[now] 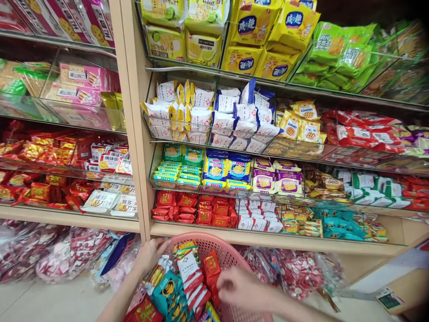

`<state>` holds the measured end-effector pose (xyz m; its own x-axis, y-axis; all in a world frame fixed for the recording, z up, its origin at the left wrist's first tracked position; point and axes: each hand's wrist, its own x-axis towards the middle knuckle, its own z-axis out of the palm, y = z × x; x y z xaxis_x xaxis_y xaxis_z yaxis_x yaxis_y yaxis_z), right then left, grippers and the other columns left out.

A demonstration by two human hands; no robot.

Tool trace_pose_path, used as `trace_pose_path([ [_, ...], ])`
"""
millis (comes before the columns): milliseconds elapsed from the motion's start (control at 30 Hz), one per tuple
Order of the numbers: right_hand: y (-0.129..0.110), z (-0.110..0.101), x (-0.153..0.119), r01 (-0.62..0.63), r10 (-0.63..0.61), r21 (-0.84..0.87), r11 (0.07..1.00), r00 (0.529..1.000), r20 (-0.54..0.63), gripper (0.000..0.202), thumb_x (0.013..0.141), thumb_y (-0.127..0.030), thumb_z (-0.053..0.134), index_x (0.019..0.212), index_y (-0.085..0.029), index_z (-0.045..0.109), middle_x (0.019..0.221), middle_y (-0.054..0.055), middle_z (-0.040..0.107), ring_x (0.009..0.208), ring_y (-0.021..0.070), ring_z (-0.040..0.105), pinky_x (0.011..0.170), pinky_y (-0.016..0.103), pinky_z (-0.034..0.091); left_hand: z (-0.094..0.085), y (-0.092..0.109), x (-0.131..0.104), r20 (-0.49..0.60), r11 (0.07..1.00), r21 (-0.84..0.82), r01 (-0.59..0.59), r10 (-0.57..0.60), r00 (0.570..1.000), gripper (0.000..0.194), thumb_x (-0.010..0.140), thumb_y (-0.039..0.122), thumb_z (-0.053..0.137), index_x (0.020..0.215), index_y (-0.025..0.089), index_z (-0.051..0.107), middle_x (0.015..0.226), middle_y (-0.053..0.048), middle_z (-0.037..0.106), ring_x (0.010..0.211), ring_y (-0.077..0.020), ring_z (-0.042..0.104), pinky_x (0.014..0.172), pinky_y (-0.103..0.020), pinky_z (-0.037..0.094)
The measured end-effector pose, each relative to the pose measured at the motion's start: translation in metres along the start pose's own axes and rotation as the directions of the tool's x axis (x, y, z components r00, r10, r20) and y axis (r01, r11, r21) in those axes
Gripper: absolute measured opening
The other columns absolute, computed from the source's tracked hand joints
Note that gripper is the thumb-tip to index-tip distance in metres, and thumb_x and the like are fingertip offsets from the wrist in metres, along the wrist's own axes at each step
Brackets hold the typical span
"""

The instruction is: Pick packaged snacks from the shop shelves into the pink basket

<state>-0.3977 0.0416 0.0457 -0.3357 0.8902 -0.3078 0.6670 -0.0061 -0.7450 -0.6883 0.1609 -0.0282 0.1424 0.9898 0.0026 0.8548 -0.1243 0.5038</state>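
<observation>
A pink perforated plastic basket stands below the shelf front, with snack packets inside. My left hand grips its rim at the upper left, fingers closed over the edge. Over the basket's right side is my right hand, slightly blurred, with its fingers curled beside the red packets. What its fingertips hold, if anything, is hidden. Red-and-white striped packets lie in the middle of the basket, and teal packets to their left. More red packets are at the lower left.
Shelves with glass dividers hold many wrapped snacks: red packets, white-and-red packets, teal packets and blue-and-yellow packs. A wooden upright divides the shelving. Plastic bags lie beneath the bottom board.
</observation>
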Motion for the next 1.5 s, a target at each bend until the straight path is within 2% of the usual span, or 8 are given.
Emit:
trace_pose_path([
  [67, -0.042, -0.05, 0.0, 0.175, -0.192, -0.168, 0.97, 0.977, -0.092, 0.019, 0.078, -0.023, 0.051, 0.085, -0.02, 0.069, 0.082, 0.002, 0.069, 0.076, 0.017, 0.061, 0.069, 0.027, 0.043, 0.0, 0.001, 0.0, 0.009, 1.0, -0.003, 0.003, -0.003, 1.0, 0.044, 0.087, 0.052, 0.032, 0.066, 0.021, 0.054, 0.061, -0.003, 0.061, 0.062, -0.0172, 0.059, 0.059, -0.022, 0.035],
  [133, -0.076, -0.098, 0.009, 0.274, -0.407, -0.406, 0.872, 0.866, -0.291, 0.024, 0.085, -0.023, 0.045, 0.093, -0.019, 0.067, 0.091, 0.004, 0.068, 0.084, 0.0174, 0.06, 0.077, 0.03, 0.043, -0.001, 0.002, 0.0, 0.019, 1.0, -0.004, 0.0, 0.0, 1.0, 0.043, 0.087, 0.052, 0.032, 0.066, 0.022, 0.054, 0.063, -0.003, 0.061, 0.064, -0.0175, 0.06, 0.059, -0.022, 0.035],
  [267, -0.107, -0.174, 0.044, 0.065, -0.652, -0.799, 0.598, 0.618, -0.439, 0.032, 0.09, -0.017, 0.037, 0.109, -0.014, 0.063, 0.097, 0.011, 0.06, 0.095, 0.0231, 0.05, 0.084, 0.036, 0.039, -0.001, 0.001, 0.001, 0.013, 1.0, 0.012, 0.0, -0.001, 1.0, 0.042, 0.088, 0.05, 0.031, 0.065, 0.021, 0.051, 0.063, -0.004, 0.061, 0.066, -0.0182, 0.061, 0.06, -0.022, 0.036],
  [400, -0.113, -0.21, 0.071, -0.149, -0.637, -0.847, 0.511, 0.595, -0.489, 0.036, 0.088, -0.012, 0.037, 0.115, -0.015, 0.061, 0.099, 0.013, 0.055, 0.092, 0.0248, 0.046, 0.075, 0.034, 0.036, 0.002, -0.002, 0.001, -0.01, 1.0, 0.015, -0.018, 0.019, 1.0, 0.044, 0.089, 0.05, 0.03, 0.063, 0.021, 0.05, 0.062, -0.004, 0.061, 0.065, -0.0179, 0.061, 0.06, -0.022, 0.037],
  [600, -0.116, -0.203, 0.076, -0.201, -0.653, -0.9, 0.388, 0.629, -0.422, 0.034, 0.088, -0.015, 0.039, 0.114, -0.017, 0.061, 0.099, 0.012, 0.053, 0.09, 0.0245, 0.043, 0.07, 0.034, 0.032, 0.001, -0.001, 0.002, 0.006, 1.0, 0.008, 0.014, -0.014, 1.0, 0.041, 0.089, 0.049, 0.033, 0.067, 0.022, 0.054, 0.068, -0.005, 0.066, 0.069, -0.0187, 0.064, 0.062, -0.022, 0.037],
  [1067, -0.116, -0.202, 0.09, -0.261, -0.608, -0.88, 0.396, 0.643, -0.465, 0.028, 0.091, -0.018, 0.036, 0.103, -0.015, 0.06, 0.103, 0.014, 0.054, 0.093, 0.0257, 0.046, 0.07, 0.034, 0.034, 0.002, -0.002, 0.002, 0.006, 0.999, 0.03, 0.019, -0.019, 1.0, 0.045, 0.09, 0.05, 0.031, 0.068, 0.021, 0.056, 0.066, -0.005, 0.065, 0.068, -0.0185, 0.064, 0.059, -0.021, 0.037],
  [1300, -0.115, -0.204, 0.088, -0.17, -0.593, -0.803, 0.571, 0.591, -0.547, 0.023, 0.086, -0.016, 0.04, 0.099, -0.017, 0.059, 0.105, 0.013, 0.055, 0.098, 0.0259, 0.048, 0.077, 0.035, 0.039, 0.0, -0.001, 0.001, 0.01, 1.0, 0.016, 0.014, -0.014, 1.0, 0.043, 0.088, 0.051, 0.034, 0.07, 0.021, 0.059, 0.067, -0.004, 0.066, 0.067, -0.0172, 0.063, 0.06, -0.021, 0.038],
  [1500, -0.101, -0.211, 0.096, 0.109, -0.495, -0.546, 0.831, 0.593, -0.635, 0.017, 0.078, -0.015, 0.048, 0.091, -0.017, 0.058, 0.081, 0.004, 0.061, 0.076, 0.018, 0.056, 0.07, 0.031, 0.043, 0.004, -0.003, 0.002, -0.011, 1.0, 0.022, 0.01, -0.01, 1.0, 0.046, 0.088, 0.054, 0.033, 0.068, 0.021, 0.057, 0.062, -0.004, 0.062, 0.063, -0.017, 0.061, 0.058, -0.022, 0.036],
])
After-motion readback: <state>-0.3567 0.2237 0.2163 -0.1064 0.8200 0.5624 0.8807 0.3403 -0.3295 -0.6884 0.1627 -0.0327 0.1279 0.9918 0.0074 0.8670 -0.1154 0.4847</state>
